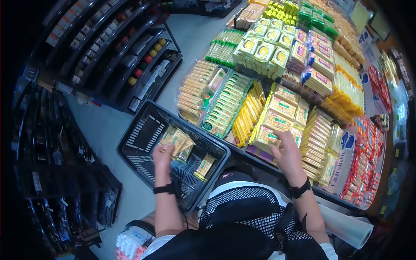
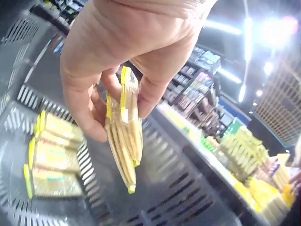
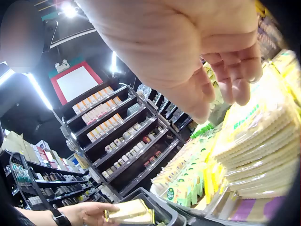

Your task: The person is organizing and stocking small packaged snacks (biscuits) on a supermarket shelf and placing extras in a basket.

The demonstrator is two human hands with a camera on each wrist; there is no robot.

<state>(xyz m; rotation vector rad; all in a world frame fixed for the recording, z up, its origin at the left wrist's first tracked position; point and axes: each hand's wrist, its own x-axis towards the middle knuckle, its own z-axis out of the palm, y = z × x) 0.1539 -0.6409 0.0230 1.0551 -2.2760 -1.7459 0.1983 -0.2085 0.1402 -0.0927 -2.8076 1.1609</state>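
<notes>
My left hand (image 1: 162, 158) pinches two or so flat biscuit packets (image 2: 126, 134) by their yellow crimped ends, thumb on one side and fingers on the other. They hang over a black plastic shopping basket (image 1: 138, 145). Inside the basket, several similar packets (image 2: 55, 157) lie in a row, and a single packet (image 1: 204, 167) lies apart near the right side. My right hand (image 1: 289, 158) is over the display, close to a stack of biscuit packets (image 3: 256, 153) marked "Biscuit". Its fingers are loosely bent with nothing between them.
Beside the stack stand yellow packets (image 1: 249, 113), green-edged packets (image 1: 227, 100) and upright clear packets (image 1: 318, 141). Red-wrapped snacks (image 1: 366, 149) fill the display's right end. Dark shelves (image 1: 110, 52) line the left, across a grey floor (image 1: 93, 121). A clear plastic roll (image 1: 349, 227) is at lower right.
</notes>
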